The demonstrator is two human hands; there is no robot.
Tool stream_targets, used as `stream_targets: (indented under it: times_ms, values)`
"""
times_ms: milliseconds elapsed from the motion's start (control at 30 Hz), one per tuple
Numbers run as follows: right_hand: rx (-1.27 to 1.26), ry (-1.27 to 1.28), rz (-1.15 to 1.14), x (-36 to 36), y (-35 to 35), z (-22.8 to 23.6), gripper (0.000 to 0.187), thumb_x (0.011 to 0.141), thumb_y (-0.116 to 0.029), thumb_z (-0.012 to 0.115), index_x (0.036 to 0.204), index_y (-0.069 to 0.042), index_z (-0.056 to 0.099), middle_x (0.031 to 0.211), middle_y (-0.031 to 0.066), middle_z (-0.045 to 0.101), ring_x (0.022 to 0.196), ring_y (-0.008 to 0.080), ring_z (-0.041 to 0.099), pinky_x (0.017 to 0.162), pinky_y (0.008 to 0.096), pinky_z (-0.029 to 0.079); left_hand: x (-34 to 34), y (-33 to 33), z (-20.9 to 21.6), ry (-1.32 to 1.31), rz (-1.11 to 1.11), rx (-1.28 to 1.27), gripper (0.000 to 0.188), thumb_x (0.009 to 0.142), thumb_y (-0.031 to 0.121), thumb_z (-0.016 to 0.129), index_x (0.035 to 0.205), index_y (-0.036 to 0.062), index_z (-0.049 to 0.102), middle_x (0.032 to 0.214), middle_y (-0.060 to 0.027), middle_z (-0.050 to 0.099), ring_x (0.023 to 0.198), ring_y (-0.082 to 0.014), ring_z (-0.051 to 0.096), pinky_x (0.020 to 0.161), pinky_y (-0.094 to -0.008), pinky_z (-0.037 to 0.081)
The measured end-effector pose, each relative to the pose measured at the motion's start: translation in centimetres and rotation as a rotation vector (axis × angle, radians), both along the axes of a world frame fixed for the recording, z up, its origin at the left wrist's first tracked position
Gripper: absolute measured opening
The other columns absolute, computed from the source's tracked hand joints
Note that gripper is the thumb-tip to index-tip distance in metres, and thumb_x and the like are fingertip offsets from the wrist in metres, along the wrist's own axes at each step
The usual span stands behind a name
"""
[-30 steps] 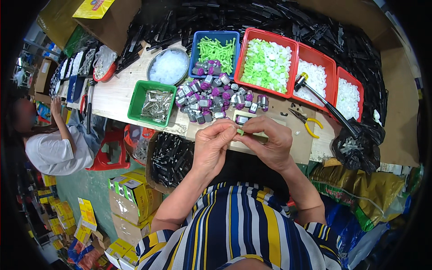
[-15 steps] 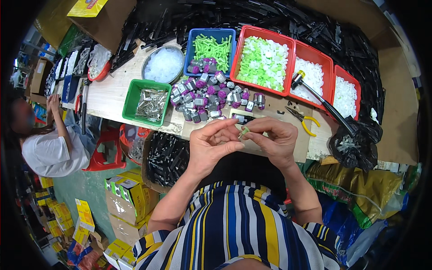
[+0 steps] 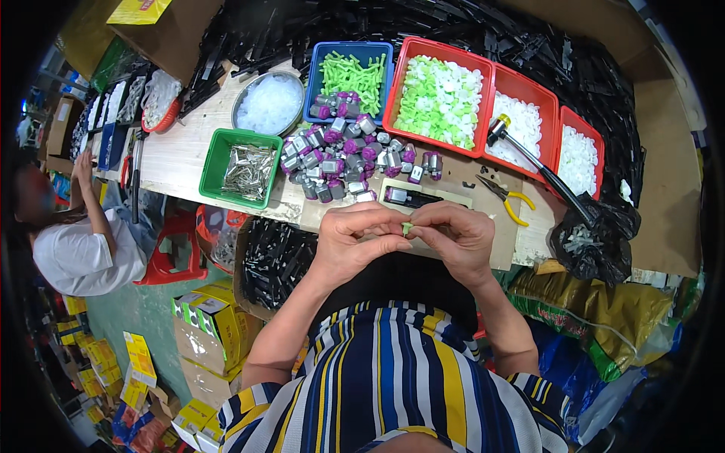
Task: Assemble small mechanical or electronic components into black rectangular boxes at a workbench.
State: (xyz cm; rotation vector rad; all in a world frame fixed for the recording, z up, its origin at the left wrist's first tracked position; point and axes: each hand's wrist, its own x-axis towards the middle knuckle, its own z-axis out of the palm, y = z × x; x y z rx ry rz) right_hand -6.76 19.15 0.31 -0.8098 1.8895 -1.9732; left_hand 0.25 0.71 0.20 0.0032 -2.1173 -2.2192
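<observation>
My left hand (image 3: pixel 359 238) and my right hand (image 3: pixel 453 235) meet in front of my chest, fingertips pinched together on one small pale green plastic part (image 3: pixel 407 226). Both hands hover just over the near edge of the wooden table (image 3: pixel 181 155). Right behind them lies a flat board with a black part (image 3: pixel 411 198) on it. A pile of small grey and purple motors (image 3: pixel 340 155) lies beyond that. Much of the green part is hidden by my fingers.
A blue bin of green pieces (image 3: pixel 349 72), red bins of green and white pieces (image 3: pixel 442 94), a green bin of metal clips (image 3: pixel 243 167) and a round metal bowl (image 3: pixel 266 106) stand on the table. Yellow pliers (image 3: pixel 507 198), a hammer (image 3: pixel 540 170), and a black bag (image 3: pixel 596 234) lie right. Another person (image 3: pixel 79 234) sits left.
My hands have stayed together on the small green part, with the fingers shifting slightly around it. The view has tilted a little.
</observation>
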Motion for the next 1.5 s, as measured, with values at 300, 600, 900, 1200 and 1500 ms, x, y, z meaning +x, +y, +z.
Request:
stream_targets:
  times_ms: [300,600,900,1200,1500]
  values:
    - [0.116,0.218,-0.095,0.1,0.0,-0.2,0.014,0.078,0.006,0.073,0.091,0.001,0.070,0.091,0.0096,0.064,0.079,0.0160,0.064,0.067,0.0241,0.051,-0.8,-0.1,-0.5,0.128,0.001,-0.228,0.027,0.071,0.006,0.083,0.095,-0.0013,0.074,0.083,-0.0073,0.069,0.075,-0.0134,0.063,0.066,-0.0246,0.048]
    - [0.212,0.432,-0.128,-0.7,-0.2,-0.6,0.018,0.074,0.005,0.076,0.090,0.000,0.071,0.087,0.0056,0.052,0.072,0.0138,0.054,0.060,0.0249,0.045,-1.1,-0.1,-1.3,0.231,0.080,-0.387,0.034,0.071,0.010,0.083,0.103,0.0018,0.073,0.093,-0.0095,0.067,0.082,-0.0200,0.065,0.069,-0.0304,0.051]
    - [0.204,0.433,-0.125,-0.5,-0.6,-0.5,0.017,0.074,0.006,0.076,0.090,0.000,0.071,0.086,0.0059,0.051,0.071,0.0144,0.054,0.058,0.0254,0.044,-1.3,-0.6,-1.5,0.238,0.017,-0.418,0.033,0.070,0.011,0.083,0.101,0.0029,0.074,0.092,-0.0106,0.066,0.083,-0.0242,0.065,0.071,-0.0330,0.051]
    - [0.357,0.459,-0.188,-2.6,0.5,-2.1,0.016,0.076,0.003,0.074,0.090,-0.002,0.070,0.085,0.0067,0.054,0.072,0.0176,0.056,0.061,0.0278,0.045,-1.3,-0.2,-2.7,0.496,0.180,-0.771,0.044,0.065,0.013,0.083,0.105,0.0017,0.069,0.099,-0.0103,0.064,0.091,-0.0283,0.061,0.075,-0.0381,0.049]
    - [0.403,0.449,-0.099,-3.4,0.0,-2.6,0.014,0.079,0.002,0.071,0.092,-0.001,0.068,0.085,0.0081,0.054,0.074,0.0198,0.057,0.063,0.0295,0.045,-1.2,1.1,-4.1,0.602,0.153,-1.024,0.038,0.072,0.015,0.077,0.108,0.0049,0.068,0.109,-0.0094,0.060,0.104,-0.0287,0.057,0.080,-0.0389,0.045]
